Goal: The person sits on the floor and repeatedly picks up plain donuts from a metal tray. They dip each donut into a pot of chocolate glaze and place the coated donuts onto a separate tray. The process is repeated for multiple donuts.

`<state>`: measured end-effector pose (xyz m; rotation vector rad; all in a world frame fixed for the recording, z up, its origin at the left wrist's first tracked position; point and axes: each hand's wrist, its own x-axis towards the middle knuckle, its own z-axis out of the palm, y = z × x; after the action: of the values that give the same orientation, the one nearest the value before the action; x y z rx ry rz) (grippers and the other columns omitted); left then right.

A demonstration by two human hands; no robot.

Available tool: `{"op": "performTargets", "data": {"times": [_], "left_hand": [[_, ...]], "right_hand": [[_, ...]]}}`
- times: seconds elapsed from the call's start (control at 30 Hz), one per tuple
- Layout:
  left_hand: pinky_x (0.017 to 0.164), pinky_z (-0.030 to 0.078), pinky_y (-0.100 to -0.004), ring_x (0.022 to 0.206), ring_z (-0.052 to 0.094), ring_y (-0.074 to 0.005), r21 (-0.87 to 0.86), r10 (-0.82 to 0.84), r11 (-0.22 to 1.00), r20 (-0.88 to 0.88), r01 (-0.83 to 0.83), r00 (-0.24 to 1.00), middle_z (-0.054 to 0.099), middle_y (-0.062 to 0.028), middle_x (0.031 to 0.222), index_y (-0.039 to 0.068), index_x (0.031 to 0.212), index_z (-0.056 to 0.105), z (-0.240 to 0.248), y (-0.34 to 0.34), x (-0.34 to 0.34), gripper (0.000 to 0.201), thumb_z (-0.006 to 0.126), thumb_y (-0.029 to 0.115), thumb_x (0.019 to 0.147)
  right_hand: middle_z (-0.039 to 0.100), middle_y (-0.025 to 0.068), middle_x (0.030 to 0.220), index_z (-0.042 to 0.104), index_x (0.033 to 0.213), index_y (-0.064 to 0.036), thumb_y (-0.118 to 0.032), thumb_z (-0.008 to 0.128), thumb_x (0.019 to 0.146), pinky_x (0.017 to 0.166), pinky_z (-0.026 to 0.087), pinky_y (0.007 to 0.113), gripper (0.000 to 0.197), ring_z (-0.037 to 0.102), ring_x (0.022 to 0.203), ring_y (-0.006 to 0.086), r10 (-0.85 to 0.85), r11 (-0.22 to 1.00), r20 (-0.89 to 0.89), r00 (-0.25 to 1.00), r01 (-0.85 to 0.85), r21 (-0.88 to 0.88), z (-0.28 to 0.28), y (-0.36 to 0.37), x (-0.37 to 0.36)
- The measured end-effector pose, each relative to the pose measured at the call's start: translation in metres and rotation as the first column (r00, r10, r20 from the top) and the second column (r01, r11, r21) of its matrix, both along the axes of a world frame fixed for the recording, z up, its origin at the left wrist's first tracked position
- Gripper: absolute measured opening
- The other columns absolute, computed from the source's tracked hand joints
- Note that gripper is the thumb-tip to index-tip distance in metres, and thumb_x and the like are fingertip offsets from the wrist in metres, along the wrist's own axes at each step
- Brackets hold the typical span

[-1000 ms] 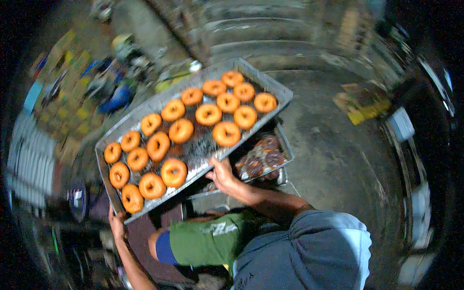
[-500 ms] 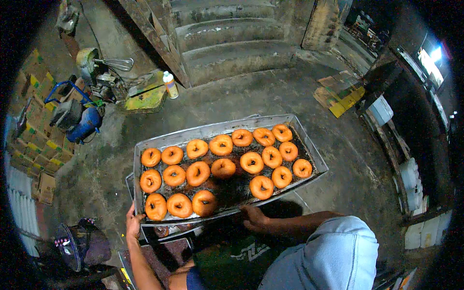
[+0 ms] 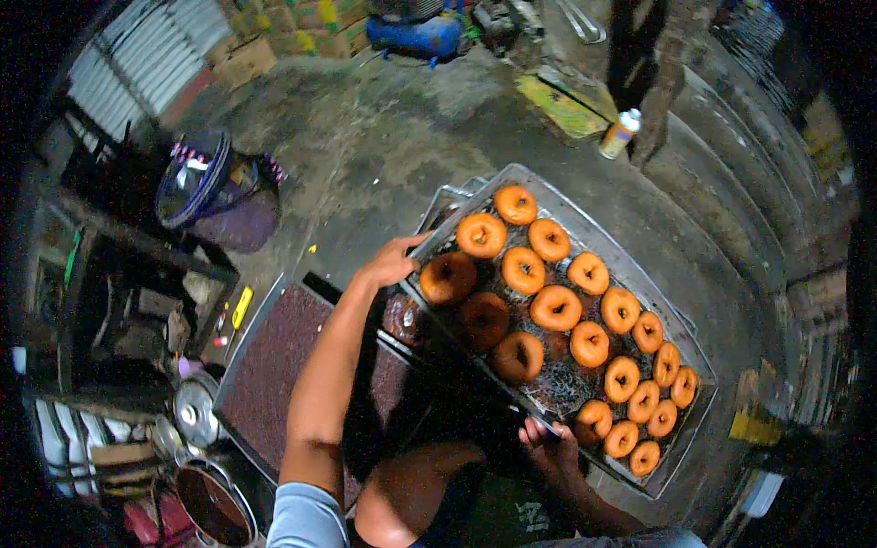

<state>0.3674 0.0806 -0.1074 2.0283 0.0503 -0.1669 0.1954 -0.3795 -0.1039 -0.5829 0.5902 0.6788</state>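
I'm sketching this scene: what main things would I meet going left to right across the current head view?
Round silver cookware → slim yellow object → left hand → doughnut tray → yellow cardboard.

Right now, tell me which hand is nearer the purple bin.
Left. The left hand holds the left end of the doughnut tray, right of the purple bin; the right hand holds the tray's near long side, farther right.

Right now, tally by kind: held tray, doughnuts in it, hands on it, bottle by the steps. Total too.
Held tray: 1
Doughnuts in it: 20
Left hand and right hand: 2
Bottle: 1
Total: 24
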Motion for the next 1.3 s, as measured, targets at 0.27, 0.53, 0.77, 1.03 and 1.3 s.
{"op": "performTargets", "data": {"times": [0.27, 0.53, 0.77, 1.03, 1.3], "left_hand": [[0.098, 0.041, -0.0317, 0.115, 0.056, -0.0191, -0.053, -0.025, 0.998, 0.013, 0.026, 1.0, 0.063, -0.0084, 0.124, 0.017, 0.132, 0.055, 0.009, 0.0, 0.006, 0.059, 0.054, 0.001, 0.075], [0.099, 0.041, -0.03, 0.116, 0.054, -0.0177, -0.406, -0.101, 0.899, 0.173, 0.164, 0.98, 0.06, -0.0085, 0.127, 0.009, 0.134, 0.052, -0.013, 0.007, -0.002, 0.057, 0.056, 0.006, 0.077], [0.099, 0.043, -0.0373, 0.117, 0.056, -0.0293, 0.041, 0.364, 0.93, 0.032, -0.365, 0.931, 0.059, -0.0174, 0.126, 0.007, 0.132, 0.053, 0.008, 0.006, -0.038, 0.053, 0.06, 0.022, 0.082], [0.071, 0.055, -0.0462, 0.083, 0.068, -0.0348, 0.763, 0.173, 0.631, 0.041, -0.143, 0.984, 0.068, -0.0197, 0.085, 0.003, 0.088, 0.068, -0.037, -0.008, -0.116, 0.023, 0.061, 0.021, 0.075], [0.055, 0.048, -0.048, 0.063, 0.059, -0.0379, 0.455, 0.122, 0.685, 0.698, -0.569, 0.705, 0.056, -0.0154, 0.066, 0.006, 0.067, 0.052, -0.067, -0.001, -0.107, 0.008, 0.058, 0.008, 0.071]], "right_hand": [[0.061, 0.0085, 0.113, 0.049, 0.124, 0.0032, -0.031, 0.061, 0.085, 0.102, 0.038, 0.04, 0.053, 0.051, 0.113, 0.0209, -0.05, 0.991, -0.167, 0.985, 0.028, -0.128, -0.009, -0.001, -0.008], [0.051, 0.0098, 0.133, 0.046, 0.124, -0.0073, -0.028, 0.056, 0.092, 0.101, 0.041, 0.047, 0.039, 0.052, 0.113, 0.0299, 0.033, 0.99, -0.276, 0.961, 0.007, 0.142, -0.015, -0.018, -0.007], [0.049, 0.0111, 0.137, 0.044, 0.126, -0.008, -0.036, 0.047, 0.096, 0.1, 0.041, 0.048, 0.041, 0.054, 0.11, 0.0311, 0.086, 0.996, -0.228, 0.97, -0.09, -0.007, -0.005, -0.005, -0.009], [0.049, 0.015, 0.136, 0.046, 0.128, -0.0119, -0.05, 0.037, 0.098, 0.101, 0.037, 0.058, 0.05, 0.053, 0.113, 0.0364, 0.196, 0.98, -0.061, 0.979, -0.197, -0.009, 0.006, 0.005, -0.02], [0.052, 0.0159, 0.129, 0.049, 0.121, -0.0098, -0.047, 0.046, 0.093, 0.101, 0.037, 0.062, 0.047, 0.052, 0.113, 0.0381, 0.134, 0.99, -0.093, 0.987, -0.138, -0.034, -0.011, 0.004, -0.018]]}}
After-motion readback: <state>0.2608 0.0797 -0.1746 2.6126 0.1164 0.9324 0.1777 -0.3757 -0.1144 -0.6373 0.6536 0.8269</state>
